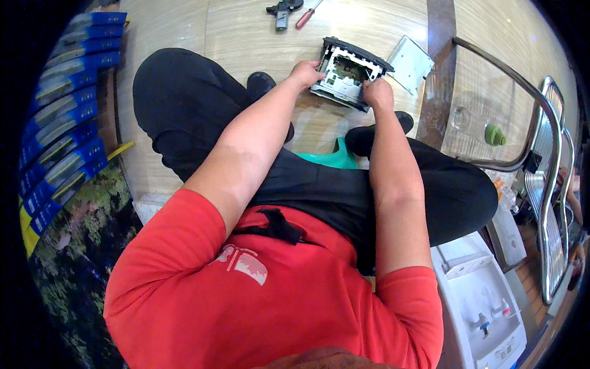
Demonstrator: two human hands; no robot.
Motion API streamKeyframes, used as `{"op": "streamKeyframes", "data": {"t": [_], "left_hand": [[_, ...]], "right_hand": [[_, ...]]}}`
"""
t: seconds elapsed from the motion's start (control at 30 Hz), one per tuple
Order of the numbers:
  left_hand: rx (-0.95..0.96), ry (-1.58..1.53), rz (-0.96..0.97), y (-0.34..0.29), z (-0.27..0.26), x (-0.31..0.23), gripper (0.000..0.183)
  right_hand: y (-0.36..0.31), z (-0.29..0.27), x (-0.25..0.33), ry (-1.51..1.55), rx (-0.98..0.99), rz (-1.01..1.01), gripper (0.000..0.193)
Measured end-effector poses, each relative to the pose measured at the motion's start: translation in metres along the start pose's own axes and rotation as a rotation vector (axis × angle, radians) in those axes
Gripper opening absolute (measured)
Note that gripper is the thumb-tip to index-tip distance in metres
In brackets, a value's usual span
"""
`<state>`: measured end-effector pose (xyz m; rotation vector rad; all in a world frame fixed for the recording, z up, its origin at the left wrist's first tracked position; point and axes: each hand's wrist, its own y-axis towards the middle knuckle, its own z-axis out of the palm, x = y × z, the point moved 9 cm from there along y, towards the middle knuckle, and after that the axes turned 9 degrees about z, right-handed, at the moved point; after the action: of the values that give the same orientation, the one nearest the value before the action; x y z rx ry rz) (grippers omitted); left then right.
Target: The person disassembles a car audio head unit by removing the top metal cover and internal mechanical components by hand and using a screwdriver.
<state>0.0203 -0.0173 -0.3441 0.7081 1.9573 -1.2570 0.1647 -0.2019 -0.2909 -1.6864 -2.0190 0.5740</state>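
Note:
A car stereo [342,82] with its top off lies in front of me, with a silvery metal case, a black front panel along its far side and a green circuit board inside. My left hand [306,75] grips its left side, thumb over the rim. At the right side, my right hand [378,95] is closed on the case edge; its fingertips are partly hidden. Just right of the stereo lies a flat, pale metal cover plate [410,64]. Beyond it all, a screwdriver [305,19] with a red handle rests beside a black and grey motor-like part [282,13].
My bent legs flank the stereo, with a green plastic thing [332,158] between them. To the right are a bent metal bench frame [513,71] and a clear bottle with a green cap [494,134]. A white water dispenser [482,295] lies at lower right; blue packages [74,98] line the left.

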Motion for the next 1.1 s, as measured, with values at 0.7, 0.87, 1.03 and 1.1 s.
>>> {"op": "streamKeyframes", "data": {"t": [0.7,0.87,1.03,1.1], "left_hand": [[-0.101,-0.035,0.016,-0.001,-0.014,-0.033,0.062],[-0.21,-0.054,0.047,0.005,-0.012,-0.042,0.069],[-0.198,-0.009,0.038,0.024,0.004,-0.014,0.055],[-0.23,-0.014,0.05,0.024,0.005,-0.016,0.052]], "right_hand": [[-0.001,-0.002,0.008,-0.025,0.002,-0.064,0.039],[-0.002,-0.005,0.007,0.025,-0.073,-0.143,0.042],[-0.008,-0.008,0.009,0.031,-0.044,-0.121,0.045],[-0.008,-0.009,0.008,0.031,-0.051,-0.127,0.046]]}}
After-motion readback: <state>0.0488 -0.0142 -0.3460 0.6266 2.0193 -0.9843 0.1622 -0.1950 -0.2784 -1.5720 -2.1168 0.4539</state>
